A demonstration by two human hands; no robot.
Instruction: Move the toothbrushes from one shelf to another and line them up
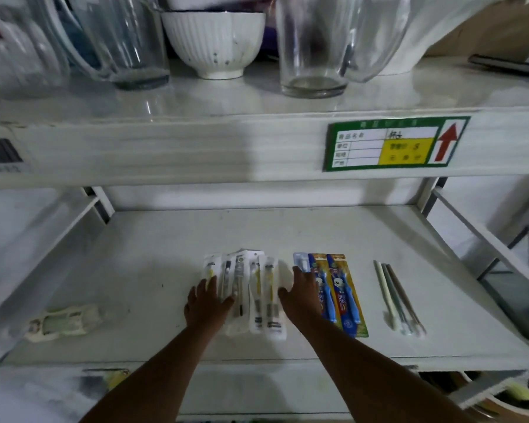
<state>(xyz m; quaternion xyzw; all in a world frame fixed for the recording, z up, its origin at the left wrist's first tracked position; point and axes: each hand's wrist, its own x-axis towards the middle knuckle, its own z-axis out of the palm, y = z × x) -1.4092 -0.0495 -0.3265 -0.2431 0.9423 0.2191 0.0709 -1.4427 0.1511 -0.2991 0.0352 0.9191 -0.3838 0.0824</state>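
Note:
Several packaged toothbrushes in clear and white wrappers point(257, 294) lie side by side on the middle shelf point(153, 257). My left hand point(206, 303) rests flat on the left edge of that bunch, fingers straight. My right hand point(301, 296) lies flat against the bunch's right side, partly over the blue and yellow children's toothbrush packs point(339, 294). To the right, three loose unwrapped toothbrushes point(399, 296) lie in a row, white, grey-green and brown.
A crumpled pale packet point(63, 322) lies at the shelf's left. The upper shelf holds glass cups point(313, 44) and a white ribbed bowl point(216, 35). A green price label point(394, 145) with a red arrow is on the shelf edge. Metal side rails point(483, 239) frame the shelf.

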